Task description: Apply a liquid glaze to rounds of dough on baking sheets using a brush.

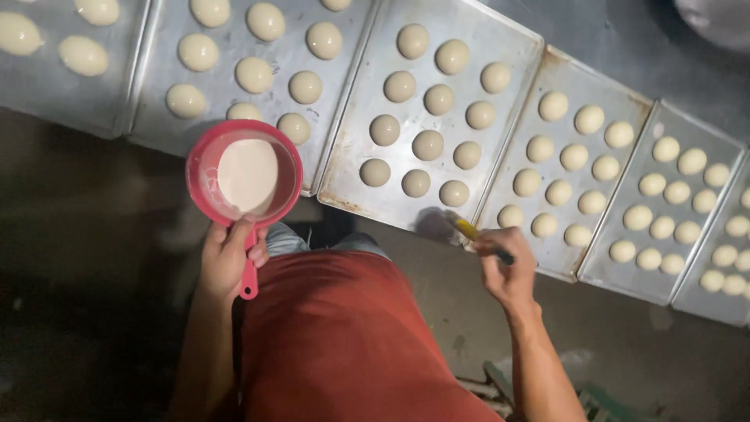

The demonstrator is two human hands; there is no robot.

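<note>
Head view looks down on a row of metal trays laid side by side along the top of the frame, each dotted with pale round dough balls. At about nine o'clock from the person's red apron (pixel 344 336), the left hand (pixel 226 254) is closed around the handle of a red dipper (pixel 244 173), thumb up on the stem; the dipper is held level over the near edge of the second tray (pixel 168 129) and is partly filled with a creamy white liquid (pixel 247 173). At twelve o'clock lies the middle tray (pixel 351 184), its dough balls (pixel 428 144) in neat staggered rows. At about two o'clock the right hand (pixel 506 270) is curled shut on a yellow-handled brush (pixel 469 230), whose blurred tip sits at the near right corner of the middle tray, just beside the lowest ball there and close to the seam with the next tray (pixel 556 266). Further trays run off toward three o'clock.

Judged from this, the work in hand is brushing the balls with the wash, tray by tray. A next stroke would call for a light touch on the soft dough, and the dipper kept level so nothing spills
</note>
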